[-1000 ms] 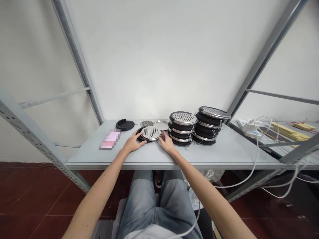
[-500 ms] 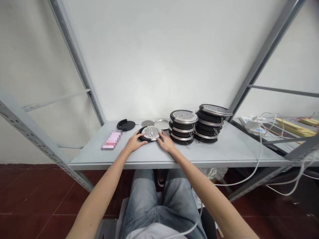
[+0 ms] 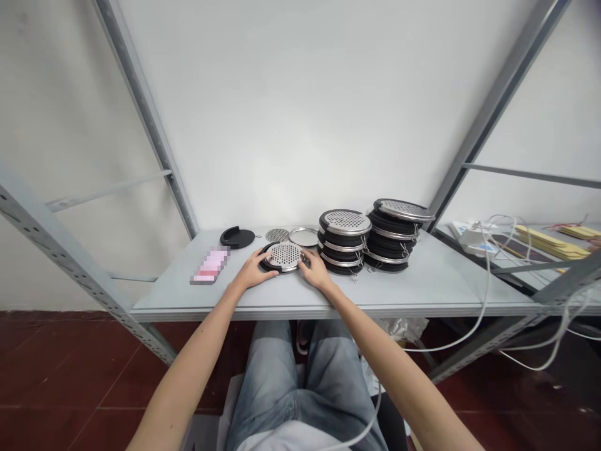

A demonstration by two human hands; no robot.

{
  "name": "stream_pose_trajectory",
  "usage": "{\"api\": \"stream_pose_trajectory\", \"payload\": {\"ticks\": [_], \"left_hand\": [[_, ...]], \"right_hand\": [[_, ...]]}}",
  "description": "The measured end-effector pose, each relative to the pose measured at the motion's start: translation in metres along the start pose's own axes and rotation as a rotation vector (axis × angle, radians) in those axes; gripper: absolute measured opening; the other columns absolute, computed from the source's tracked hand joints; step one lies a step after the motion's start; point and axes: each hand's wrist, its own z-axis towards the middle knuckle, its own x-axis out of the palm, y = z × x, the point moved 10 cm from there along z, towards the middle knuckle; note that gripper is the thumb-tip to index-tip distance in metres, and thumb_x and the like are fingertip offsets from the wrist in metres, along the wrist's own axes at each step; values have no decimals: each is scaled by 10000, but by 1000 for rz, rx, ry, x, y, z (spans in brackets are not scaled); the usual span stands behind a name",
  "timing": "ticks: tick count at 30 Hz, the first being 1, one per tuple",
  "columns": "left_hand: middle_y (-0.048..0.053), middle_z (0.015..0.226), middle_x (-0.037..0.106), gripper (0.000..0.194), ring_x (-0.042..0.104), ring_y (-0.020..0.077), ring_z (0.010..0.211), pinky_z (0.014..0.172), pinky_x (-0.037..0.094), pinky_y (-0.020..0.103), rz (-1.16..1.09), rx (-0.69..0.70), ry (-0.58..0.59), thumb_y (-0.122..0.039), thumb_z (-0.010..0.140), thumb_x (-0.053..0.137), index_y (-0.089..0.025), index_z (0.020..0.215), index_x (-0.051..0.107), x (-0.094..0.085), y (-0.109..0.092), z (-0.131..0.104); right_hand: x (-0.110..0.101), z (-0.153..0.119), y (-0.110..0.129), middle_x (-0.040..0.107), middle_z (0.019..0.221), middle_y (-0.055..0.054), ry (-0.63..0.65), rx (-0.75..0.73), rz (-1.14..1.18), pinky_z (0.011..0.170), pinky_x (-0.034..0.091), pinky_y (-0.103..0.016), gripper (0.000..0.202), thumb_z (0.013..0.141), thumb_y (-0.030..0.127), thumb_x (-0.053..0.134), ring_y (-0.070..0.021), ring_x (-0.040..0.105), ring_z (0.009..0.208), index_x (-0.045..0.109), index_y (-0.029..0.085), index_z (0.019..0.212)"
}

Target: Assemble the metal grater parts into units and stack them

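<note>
Flat on the table in front of me lies a round black holder (image 3: 270,265), with a perforated metal disc (image 3: 285,255) in it. My left hand (image 3: 250,272) grips its left edge, thumb at the front and fingers towards the back. On the opposite side, my right hand (image 3: 315,270) has its fingers bent against the disc's right edge. Just behind are a loose perforated disc (image 3: 277,235) and a silver ring-edged disc (image 3: 304,237). Another black holder (image 3: 240,238), without a metal disc, lies to the back left.
Two stacks of finished-looking black and metal discs, a nearer stack (image 3: 346,244) and a taller stack (image 3: 399,235), stand to the right with small wire clips hanging. A blurred pink object (image 3: 211,265) lies left. Metal shelf posts, white cables (image 3: 486,294) and yellow strips (image 3: 551,243) flank the table (image 3: 422,291).
Both hands stay at the sides of the holder. The fingers of my right hand have bent and shifted slightly at the disc's right edge. The camera view has moved slightly.
</note>
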Motion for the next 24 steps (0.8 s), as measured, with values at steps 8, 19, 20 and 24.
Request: {"api": "stream_pose_trajectory", "payload": {"ticks": [8, 19, 20, 24], "left_hand": [[148, 1448, 482, 703, 454, 354, 1345, 1150, 345, 490, -35, -55, 3, -622, 657, 769, -202, 1214, 687, 0, 1, 1], [133, 1227, 626, 675, 525, 331, 1272, 1080, 431, 456, -17, -2, -34, -601, 597, 816, -206, 1131, 690, -7, -4, 1], [134, 1251, 616, 698, 524, 333, 1273, 1082, 427, 463, -13, 0, -31, -604, 598, 815, -211, 1159, 679, -7, -5, 0], [137, 1312, 591, 743, 517, 344, 1280, 1097, 408, 482, -1, -11, -25, -609, 598, 814, -216, 1209, 662, -7, -6, -1]], "right_hand": [[4, 0, 2, 656, 1233, -121, 67, 17, -34, 989, 454, -360, 465, 940, 341, 463, -252, 618, 1113, 501, 161, 1367], [13, -1, 3, 545, 1403, -146, 159, -9, -69, 1058, 412, -374, 515, 954, 369, 435, -272, 537, 1273, 467, 129, 1409], [13, -2, 4, 532, 1414, -153, 165, -19, -76, 1064, 406, -376, 523, 953, 370, 438, -273, 525, 1285, 460, 119, 1412], [14, -4, 7, 535, 1411, -148, 199, -28, -99, 1064, 405, -382, 555, 950, 408, 450, -275, 525, 1283, 436, 126, 1429]]}}
